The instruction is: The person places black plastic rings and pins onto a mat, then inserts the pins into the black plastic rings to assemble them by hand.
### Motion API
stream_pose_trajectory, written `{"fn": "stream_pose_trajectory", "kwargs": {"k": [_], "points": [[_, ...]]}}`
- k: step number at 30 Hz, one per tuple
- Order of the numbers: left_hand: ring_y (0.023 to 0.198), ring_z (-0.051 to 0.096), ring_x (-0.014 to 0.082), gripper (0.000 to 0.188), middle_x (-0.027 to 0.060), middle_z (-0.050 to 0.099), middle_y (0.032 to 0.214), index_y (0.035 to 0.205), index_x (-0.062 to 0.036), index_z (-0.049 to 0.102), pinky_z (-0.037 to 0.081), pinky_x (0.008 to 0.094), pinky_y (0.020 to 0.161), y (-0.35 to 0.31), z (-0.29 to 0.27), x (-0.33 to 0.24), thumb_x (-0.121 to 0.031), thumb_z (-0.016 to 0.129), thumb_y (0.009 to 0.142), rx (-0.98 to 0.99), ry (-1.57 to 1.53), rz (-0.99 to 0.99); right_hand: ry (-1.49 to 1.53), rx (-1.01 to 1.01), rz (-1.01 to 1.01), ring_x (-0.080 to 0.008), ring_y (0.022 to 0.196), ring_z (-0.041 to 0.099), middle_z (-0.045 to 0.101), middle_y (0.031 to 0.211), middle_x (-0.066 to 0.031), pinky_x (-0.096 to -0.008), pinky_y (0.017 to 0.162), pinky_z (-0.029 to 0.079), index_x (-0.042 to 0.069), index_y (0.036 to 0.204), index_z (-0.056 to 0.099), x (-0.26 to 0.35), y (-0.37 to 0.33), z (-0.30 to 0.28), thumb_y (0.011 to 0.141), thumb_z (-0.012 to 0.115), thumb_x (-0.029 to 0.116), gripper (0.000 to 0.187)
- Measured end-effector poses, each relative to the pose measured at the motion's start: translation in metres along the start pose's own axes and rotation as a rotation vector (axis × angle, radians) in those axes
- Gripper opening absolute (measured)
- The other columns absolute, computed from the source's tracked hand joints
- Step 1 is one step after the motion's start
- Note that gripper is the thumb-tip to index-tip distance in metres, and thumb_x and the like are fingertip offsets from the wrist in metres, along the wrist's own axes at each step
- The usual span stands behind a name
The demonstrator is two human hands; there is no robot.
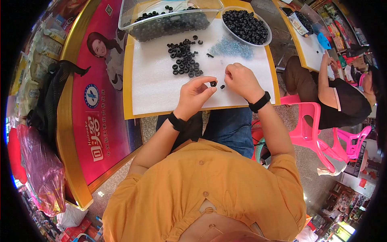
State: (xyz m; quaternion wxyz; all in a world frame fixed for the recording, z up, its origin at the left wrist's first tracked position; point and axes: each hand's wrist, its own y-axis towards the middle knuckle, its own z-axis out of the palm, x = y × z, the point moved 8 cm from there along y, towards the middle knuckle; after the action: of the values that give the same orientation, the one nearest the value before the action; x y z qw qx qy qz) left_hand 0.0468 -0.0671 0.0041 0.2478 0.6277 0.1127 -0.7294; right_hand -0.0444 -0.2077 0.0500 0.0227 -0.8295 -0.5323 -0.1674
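Between the thumb and index finger of my left hand (pixel 195 96) is a small round black plastic part (pixel 213 84) with a hole in it. Just to the right, my right hand (pixel 243 82) is closed, its thumb and fingertips pinched together; whether anything is in them is hidden. A tiny black piece (pixel 222 86) lies on the white sheet (pixel 151 80) between the two hands. Beyond my left hand, a loose group of black ring-like parts (pixel 183 60) is spread over the sheet. A heap of small clear-bluish pieces (pixel 231 48) lies beyond my right hand.
A clear plastic bin (pixel 171 26) of black parts stands at the far left of the table. Beside it is a round tub (pixel 246 26) full of them. A pink panel (pixel 94 101) borders the left. A person (pixel 344 94) sits at another table, near pink chairs (pixel 304 125).
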Motion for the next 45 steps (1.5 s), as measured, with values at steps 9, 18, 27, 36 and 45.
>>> {"fn": "stream_pose_trajectory", "kwargs": {"k": [9,18,27,36,45], "points": [[0.063,0.059,0.0035,0.026,-0.0030,0.067,0.082,0.111,-0.0058,0.072,0.046,0.0189,0.060,-0.003,0.000,0.002,-0.005,0.076,0.086,0.001,-0.065,-0.133,0.157,-0.164,-0.012,-0.0280,0.079,0.067,0.065,0.088,-0.0141,-0.0377,0.071,0.054,0.004,0.101,0.070,0.005,-0.015,-0.017,0.088,0.063,0.012,0.016],[0.074,0.059,0.0054,0.027,0.0025,0.064,0.095,0.108,-0.0070,0.074,0.048,0.0199,0.065,0.000,-0.001,-0.007,-0.006,0.080,0.081,-0.008,0.069,0.041,0.330,-0.144,0.147,-0.0229,0.078,0.065,0.066,0.093,-0.0119,-0.0334,0.071,0.053,0.003,0.109,0.069,-0.011,-0.042,-0.011,0.091,0.065,0.013,0.021],[0.076,0.061,0.0073,0.029,0.0037,0.066,0.095,0.109,-0.0072,0.075,0.051,0.0213,0.067,0.001,0.002,-0.011,-0.009,0.082,0.081,0.019,0.144,0.073,0.102,-0.066,0.075,-0.0322,0.084,0.065,0.063,0.095,-0.0135,-0.0407,0.074,0.054,0.009,0.108,0.069,-0.002,-0.027,-0.002,0.091,0.062,0.017,0.021],[0.072,0.060,0.0051,0.028,0.0016,0.065,0.097,0.113,-0.0027,0.072,0.048,0.0194,0.061,0.000,0.004,-0.011,-0.004,0.077,0.085,0.036,0.202,0.076,0.058,-0.064,-0.004,-0.0357,0.078,0.066,0.066,0.085,-0.0175,-0.0423,0.072,0.055,0.003,0.091,0.070,0.002,-0.015,0.002,0.088,0.062,0.017,0.016],[0.071,0.064,0.0137,0.026,0.0068,0.067,0.091,0.108,-0.0080,0.074,0.052,0.0250,0.064,0.001,0.007,-0.025,-0.011,0.079,0.082,-0.033,0.359,0.170,1.147,0.254,0.376,-0.0065,0.070,0.062,0.065,0.084,-0.0011,-0.0221,0.060,0.054,0.001,0.098,0.066,0.013,-0.034,0.008,0.091,0.068,0.007,0.010]]}}
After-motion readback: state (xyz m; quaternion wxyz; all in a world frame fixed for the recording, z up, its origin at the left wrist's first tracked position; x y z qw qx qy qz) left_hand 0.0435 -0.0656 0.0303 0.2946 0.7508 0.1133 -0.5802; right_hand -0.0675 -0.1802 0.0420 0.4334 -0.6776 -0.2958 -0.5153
